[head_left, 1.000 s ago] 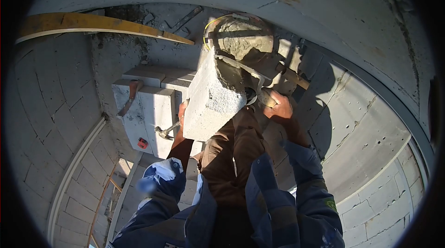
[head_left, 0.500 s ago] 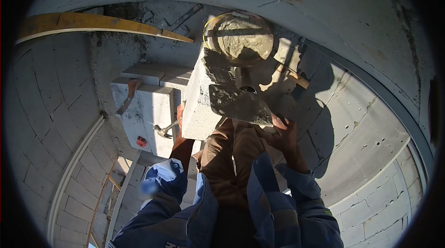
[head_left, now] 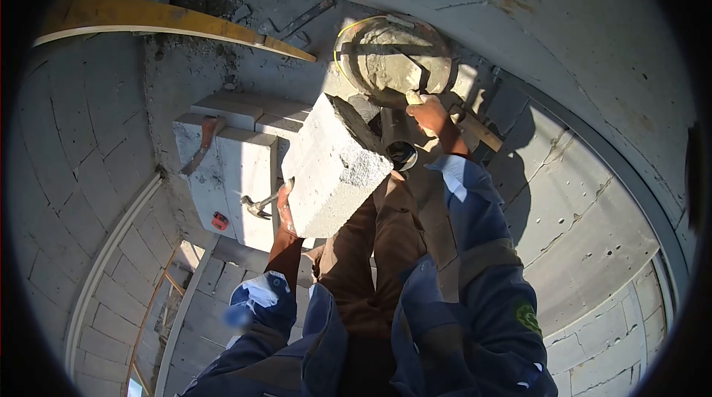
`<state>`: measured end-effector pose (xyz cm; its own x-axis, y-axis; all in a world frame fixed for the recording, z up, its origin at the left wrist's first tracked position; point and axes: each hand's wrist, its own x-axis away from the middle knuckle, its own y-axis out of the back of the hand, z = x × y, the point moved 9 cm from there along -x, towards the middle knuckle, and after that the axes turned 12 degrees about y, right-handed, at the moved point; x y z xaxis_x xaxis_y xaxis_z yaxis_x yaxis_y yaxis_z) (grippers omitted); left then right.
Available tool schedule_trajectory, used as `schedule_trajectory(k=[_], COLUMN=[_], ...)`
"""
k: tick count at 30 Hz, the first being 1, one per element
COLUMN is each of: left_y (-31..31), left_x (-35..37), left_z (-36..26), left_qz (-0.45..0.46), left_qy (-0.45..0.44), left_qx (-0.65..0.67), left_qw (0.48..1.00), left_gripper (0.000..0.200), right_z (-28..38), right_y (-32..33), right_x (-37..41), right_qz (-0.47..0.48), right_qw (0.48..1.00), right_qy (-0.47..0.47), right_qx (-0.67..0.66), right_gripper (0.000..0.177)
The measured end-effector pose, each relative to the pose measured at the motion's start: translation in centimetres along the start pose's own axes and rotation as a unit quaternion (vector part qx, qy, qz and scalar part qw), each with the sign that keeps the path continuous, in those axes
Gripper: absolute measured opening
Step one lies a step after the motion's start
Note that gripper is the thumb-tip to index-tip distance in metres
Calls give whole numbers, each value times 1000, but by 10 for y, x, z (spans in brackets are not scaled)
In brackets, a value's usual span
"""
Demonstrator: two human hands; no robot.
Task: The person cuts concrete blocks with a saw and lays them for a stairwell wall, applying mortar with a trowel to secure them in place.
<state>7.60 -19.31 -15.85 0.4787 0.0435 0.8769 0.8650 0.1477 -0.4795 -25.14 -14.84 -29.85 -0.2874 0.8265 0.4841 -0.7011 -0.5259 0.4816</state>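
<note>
A white block (head_left: pixel 330 167) with a rough broken face is tilted above my legs. My left hand (head_left: pixel 286 208) grips its lower left side. Beyond the block stands a round bucket (head_left: pixel 393 56) of grey mortar with a yellow rim edge. My right hand (head_left: pixel 430 115) is closed around a pale handle (head_left: pixel 413 98) at the bucket's near edge; the tool's far end is in shadow and hard to make out. Just left of my left hand, a claw hammer (head_left: pixel 256 206) lies on the stacked blocks.
Stacked white blocks (head_left: pixel 248 167) at the left bear a red tape measure (head_left: pixel 219 220) and a brown curved handle (head_left: pixel 202 146). A yellow level (head_left: pixel 178 20) spans the upper left. A wooden handle (head_left: pixel 482 132) lies right of the bucket. Block walls curve around.
My right hand has let go of the block's right side and moved up to the handle by the bucket. The block has turned and tilted, its dark mortared face now mostly out of sight.
</note>
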Motion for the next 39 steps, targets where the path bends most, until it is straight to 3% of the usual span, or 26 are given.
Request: schedule_trajectory(k=[1,2,6,8,14,15,16,17,18,19,20,21,22,23,24,26,27,28,30,32,33,35,38,39], left_y=[2,3,-11,-14,-16,-15,-14,-15,-16,-17,-20,-24,-32,-41,-51,-86,-104,-110,-115,-123,-126,-140,-174,-180], left_x=[3,7,22,30,25,23,20,17,17,16,14,13,11,10,9,9,10,7,0,-7,-9,-12,-8,-7], left_z=[1,5,5,9,19,18,19,20,18,16,15,15,15,15,15,20,22,25,28,32,33,35,35,38], left_qz=[-10,-13,-76,-124,-130,-130,-108,-87,-88,-91,-92,-91,-80,-68,-66,11,40,44,37,35,10,-10,4,-6], left_qy=[-11,-13,-69,-59,-46,-48,-44,-40,-42,-48,-53,-52,-54,-56,-55,-25,-10,-9,-26,-13,-17,-21,-18,-11], left_qx=[0,3,-25,-69,5,2,17,33,31,28,25,23,30,37,36,89,90,90,147,160,174,186,176,177], left_qw=[1000,1000,994,988,990,990,993,995,995,994,994,994,995,995,996,996,995,995,988,986,985,982,984,984], left_gripper=[71,71,68,69,81,81,81,82,82,81,80,80,80,79,79,77,75,75,75,71,70,69,69,68], right_z=[-9,-6,-1,-2,-25,-33,-20,1,12,-9,-22,-33,-24,-26,-10,17,26,36,61,81,91,120,143,137], right_y=[9,8,-2,-16,-61,-58,-48,-34,-29,-38,-63,-70,-56,-53,-58,-30,-14,4,20,41,42,75,82,67], right_x=[3,15,6,16,26,22,23,26,28,32,41,49,55,56,66,91,105,119,145,178,187,208,210,206], right_qz=[-56,-106,-103,-88,-87,-131,-169,-212,-213,-204,-175,-348,-349,-285,-201,-206,-242,-278,-264,-302,-306,-439,-472,-475], right_qw=[962,850,850,822,784,878,928,954,953,923,807,889,889,832,713,719,747,772,780,842,843,857,863,844], right_qy=[-169,-327,-287,-323,-250,-82,91,201,203,41,-126,139,138,-8,-152,-189,-172,-153,-123,-146,-147,-57,-50,-85], right_qx=[-208,-400,-430,-461,-562,-453,-320,-67,-68,-324,-550,-264,-263,-476,-654,-637,-595,-551,-554,-422,-417,-264,-172,-233], right_gripper=[30,33,35,34,26,27,30,39,39,37,35,26,26,26,25,29,29,29,30,34,34,38,42,45])
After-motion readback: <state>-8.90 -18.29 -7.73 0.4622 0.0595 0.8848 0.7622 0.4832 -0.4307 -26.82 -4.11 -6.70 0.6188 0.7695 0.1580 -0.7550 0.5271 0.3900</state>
